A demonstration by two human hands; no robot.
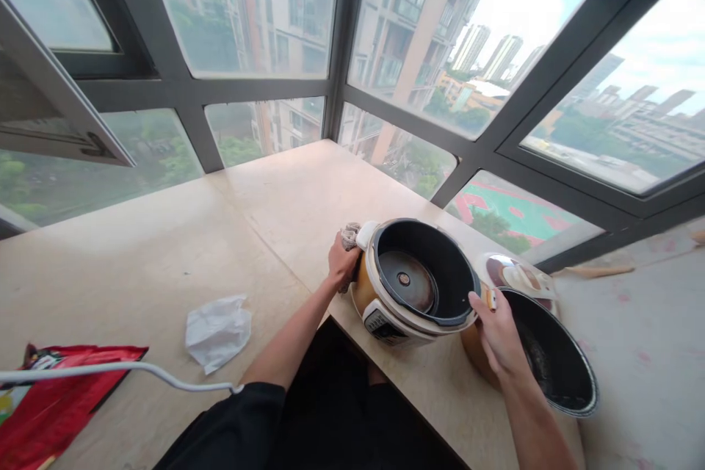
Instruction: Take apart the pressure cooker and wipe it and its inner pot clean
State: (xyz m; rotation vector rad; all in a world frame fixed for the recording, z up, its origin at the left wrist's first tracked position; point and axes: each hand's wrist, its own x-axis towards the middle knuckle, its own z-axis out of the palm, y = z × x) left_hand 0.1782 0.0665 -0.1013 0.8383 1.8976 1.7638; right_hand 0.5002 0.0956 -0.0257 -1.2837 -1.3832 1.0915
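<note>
Nearest, at the left, a shiny red plastic packet (71, 400) with printed patches lies on the cream, smooth-topped counter (264, 205), a thin white cable (170, 380) crossing in front of it. Just beyond sits a crumpled white sheet of thin paper (219, 333). By the counter's near edge is a round white-and-gold electric cooker (405, 286), lidless, its dark interior bare down to the round base plate; whether its underside touches the counter cannot be told. The left hand (343, 263) is closed around a bunched grey-brown cloth (350, 237) against the cooker's side, and the right hand (497, 327) grips the handle opposite. Right of it, beside a pale wall with faint pink marks (639, 338), stands a wide black-lined pot with a pale rim (556, 356), a glossy white-and-maroon lid (515, 273) behind it. The counter runs back to a corner of grey-framed windows (338, 51). Outside are tall apartment blocks (297, 7), trees, a green-and-red sports court (510, 209) and a cloudy sky.
</note>
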